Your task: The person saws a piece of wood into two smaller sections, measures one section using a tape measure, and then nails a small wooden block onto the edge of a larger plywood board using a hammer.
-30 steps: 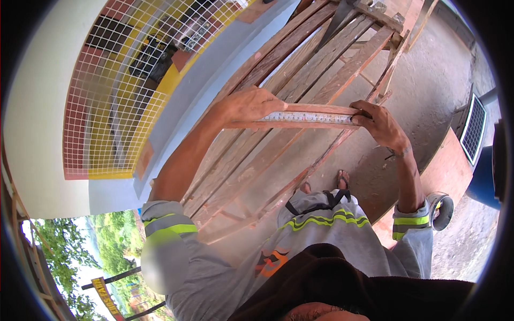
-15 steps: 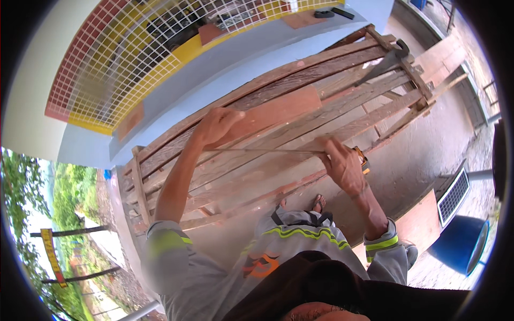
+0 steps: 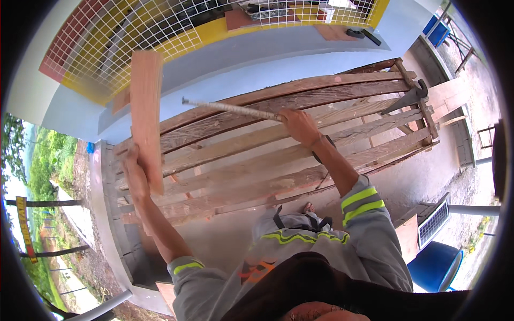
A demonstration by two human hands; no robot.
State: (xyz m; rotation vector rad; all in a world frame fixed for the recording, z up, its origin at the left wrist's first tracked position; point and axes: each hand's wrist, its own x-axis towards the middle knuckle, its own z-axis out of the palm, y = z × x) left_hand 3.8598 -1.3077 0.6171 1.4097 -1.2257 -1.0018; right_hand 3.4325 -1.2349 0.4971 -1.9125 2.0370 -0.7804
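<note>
My left hand (image 3: 135,174) grips the lower part of a flat reddish-brown board (image 3: 146,107), which stands on end at the left of a slatted wooden frame (image 3: 300,88). My right hand (image 3: 300,127) is closed on a tape measure (image 3: 230,109). Its pale blade runs out leftward over the slats, with the hooked tip free and apart from the board. The case is hidden behind my fingers. Both hands are above the frame, the left near its left end and the right over its middle.
A handsaw (image 3: 409,99) with a dark handle lies on the frame's right end. Behind stands a blue wall with a white grid (image 3: 160,24) and a ledge carrying dark objects (image 3: 369,36). At lower right are a solar panel (image 3: 432,223) and a blue barrel (image 3: 433,265).
The board has come up off the slats and swung upright at the left in my left hand. The tape's end is free of my left hand, and my right hand has moved up and left.
</note>
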